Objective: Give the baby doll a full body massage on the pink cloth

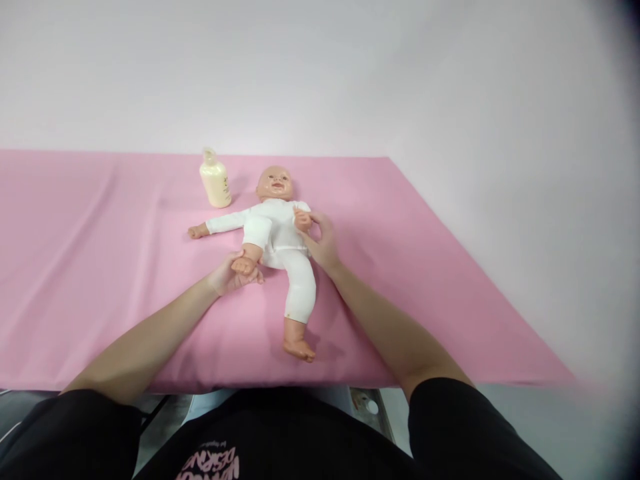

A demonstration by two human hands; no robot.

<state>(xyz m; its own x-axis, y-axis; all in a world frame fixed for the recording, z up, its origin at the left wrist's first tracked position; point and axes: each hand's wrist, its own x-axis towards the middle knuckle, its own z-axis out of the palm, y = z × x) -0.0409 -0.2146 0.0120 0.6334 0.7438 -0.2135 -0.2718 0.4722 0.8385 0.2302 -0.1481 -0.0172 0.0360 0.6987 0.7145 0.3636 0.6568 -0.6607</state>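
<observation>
A baby doll (277, 241) in a white one-piece lies on its back on the pink sheet (100, 267), head toward the wall. My left hand (231, 273) is closed around the doll's bare foot, with that leg bent up toward its body. My right hand (323, 241) pinches the doll's small hand between thumb and fingers at its chest. The doll's other arm stretches out to the left, and its other leg lies straight toward me.
A cream bottle (215, 179) stands upright on the sheet just left of the doll's head. The sheet ends at a white wall behind and at an edge on the right (475, 267). The front edge runs near my body.
</observation>
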